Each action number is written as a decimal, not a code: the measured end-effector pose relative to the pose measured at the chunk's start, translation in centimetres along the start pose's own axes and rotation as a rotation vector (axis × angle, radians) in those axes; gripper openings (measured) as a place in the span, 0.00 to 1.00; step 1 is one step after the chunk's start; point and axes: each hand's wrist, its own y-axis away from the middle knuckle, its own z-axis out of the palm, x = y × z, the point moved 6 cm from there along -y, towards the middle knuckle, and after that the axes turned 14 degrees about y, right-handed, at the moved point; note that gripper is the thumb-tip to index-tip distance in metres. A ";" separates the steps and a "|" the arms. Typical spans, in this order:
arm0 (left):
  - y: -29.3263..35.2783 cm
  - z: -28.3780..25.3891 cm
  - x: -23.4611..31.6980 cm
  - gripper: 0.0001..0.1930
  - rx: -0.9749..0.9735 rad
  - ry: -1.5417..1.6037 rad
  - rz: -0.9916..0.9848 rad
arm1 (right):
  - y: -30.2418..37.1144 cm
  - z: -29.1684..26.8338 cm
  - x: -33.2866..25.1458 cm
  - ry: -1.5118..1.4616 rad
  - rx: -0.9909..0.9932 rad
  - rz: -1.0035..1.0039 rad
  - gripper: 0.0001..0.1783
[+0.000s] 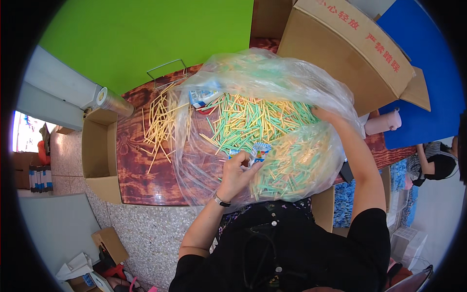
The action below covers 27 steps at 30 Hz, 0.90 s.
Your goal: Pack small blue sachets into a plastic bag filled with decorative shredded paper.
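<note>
On the dark red wooden table point(134, 165), a big clear plastic bag point(292, 82) full of green and yellow sticks point(258, 121) lies open before the person.
Behind it stands a large cardboard box point(340, 53), and an open smaller carton point(99, 155) sits at the table's left edge, with a loose scatter of yellow sticks point(160, 121) on the wood beside the bag. The right hand point(325, 115) reaches into the bag at its far right side, resting on the plastic; whether its fingers pinch anything cannot be told. The left hand point(237, 174), a watch at its wrist, is closed around a small blue and white packet point(258, 152) just above the sticks at the bag's near edge.
</note>
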 end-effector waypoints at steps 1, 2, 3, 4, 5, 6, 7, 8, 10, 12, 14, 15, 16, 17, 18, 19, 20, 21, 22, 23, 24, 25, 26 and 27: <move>-0.1 0.2 0.1 0.15 -0.001 -0.003 0.004 | 0.0 0.6 0.4 -0.024 0.003 0.043 0.21; -0.1 0.2 0.1 0.15 -0.004 -0.014 0.007 | -0.1 0.9 0.2 -0.053 0.005 0.079 0.21; 0.0 0.1 0.2 0.15 -0.006 -0.026 0.009 | -0.4 -0.1 -0.6 -0.059 0.009 0.073 0.21; 0.2 0.1 0.1 0.15 0.000 -0.034 0.009 | -0.7 -1.0 -1.0 -0.004 -0.044 0.074 0.21; 0.1 0.3 0.2 0.15 0.001 -0.026 0.023 | -0.8 -1.7 -1.1 0.055 -0.094 0.085 0.20; 0.0 0.3 0.3 0.15 0.001 -0.018 0.035 | -0.7 -1.3 -0.6 0.052 -0.090 0.090 0.20; 0.0 0.3 0.5 0.15 -0.004 -0.021 0.040 | -0.5 -1.2 0.3 -0.029 -0.005 0.124 0.20; -0.2 0.2 0.8 0.14 -0.011 -0.017 0.052 | -0.2 -1.4 0.8 -0.108 0.080 0.159 0.19; 0.9 -1.0 1.0 0.14 0.038 -0.037 0.050 | 0.1 -8.7 -3.0 -0.088 0.048 0.058 0.19; 0.6 -1.1 1.0 0.14 0.053 -0.041 0.061 | 0.8 -10.3 -2.9 -0.043 0.014 0.018 0.18; 0.1 -0.9 1.0 0.14 0.046 -0.024 0.061 | 0.4 -7.8 -0.8 -0.051 0.251 -0.056 0.17; 0.0 -0.9 1.0 0.14 0.048 -0.010 0.054 | 0.0 -7.1 -0.4 -0.048 0.249 -0.053 0.17; -0.2 -0.7 1.0 0.14 0.044 -0.007 0.053 | -0.6 -4.6 0.5 -0.414 -0.060 0.032 0.18; -0.2 -0.8 1.0 0.14 0.049 0.001 0.043 | -0.4 -3.1 -0.3 -0.775 -0.378 0.110 0.18; -0.1 -0.9 1.0 0.14 0.054 0.010 0.033 | -0.1 -3.2 -0.8 -0.774 -0.382 0.107 0.18; 0.0 -1.0 0.8 0.14 0.056 0.010 0.029 | 0.5 -3.1 -1.7 -0.981 -0.430 0.112 0.18; 0.0 -1.1 0.5 0.14 0.050 0.020 0.025 | 1.0 -3.7 -2.6 -1.188 -0.475 0.116 0.18; 0.1 -1.1 0.3 0.13 0.043 0.030 0.020 | 1.2 -4.1 -2.8 -1.186 -0.477 0.115 0.18; 0.1 -1.1 0.3 0.13 0.044 0.031 0.019 | 1.6 -4.3 -3.6 -1.326 -0.581 0.061 0.20; 0.1 -1.1 0.2 0.13 0.054 0.044 0.016 | 2.0 -4.7 -4.4 -1.465 -0.684 0.008 0.24; 0.0 -1.2 0.1 0.13 0.063 0.056 0.012 | 2.2 -5.1 -4.7 -1.464 -0.684 0.009 0.24; -0.1 -1.2 -0.1 0.13 0.062 0.058 0.012 | 2.3 -5.5 -5.2 -1.567 -0.691 0.026 0.23; -0.2 -1.2 -0.6 0.14 0.055 0.077 -0.015 | 2.5 -6.0 -5.8 -1.669 -0.700 0.042 0.22; -0.2 -1.2 -1.0 0.14 0.048 0.097 -0.043 | 2.6 -6.4 -6.2 -1.668 -0.703 0.042 0.22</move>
